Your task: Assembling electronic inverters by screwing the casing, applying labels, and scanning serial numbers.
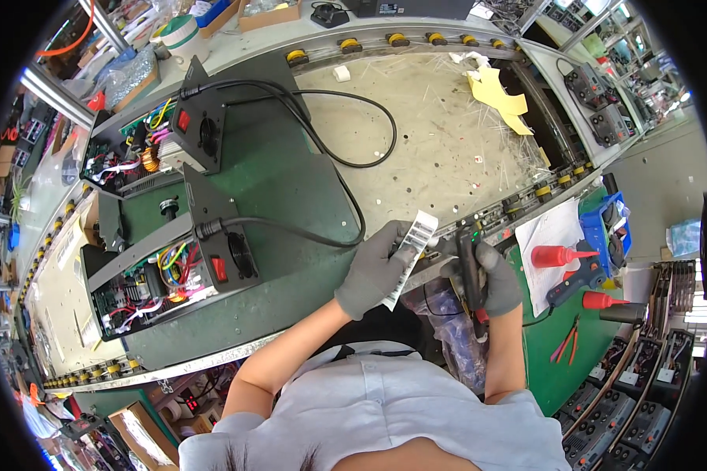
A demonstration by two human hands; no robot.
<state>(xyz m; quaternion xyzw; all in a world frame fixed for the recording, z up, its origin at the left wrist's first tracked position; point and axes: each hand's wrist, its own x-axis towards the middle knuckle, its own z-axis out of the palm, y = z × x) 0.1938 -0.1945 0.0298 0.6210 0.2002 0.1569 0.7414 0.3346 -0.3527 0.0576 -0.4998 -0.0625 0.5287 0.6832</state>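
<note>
gripping a white label strip in the left hand, above the bench edge; clasping a black handheld tool in the right hand. could crease the strip by pinching hard, or snag the power cord by sweeping left.

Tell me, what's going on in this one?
A person in grey gloves holds a white strip in the left hand and a black handheld device in the right hand. To the left stand an open black-cased unit and a second such unit beyond it, wiring exposed. Neither hand touches them.
</note>
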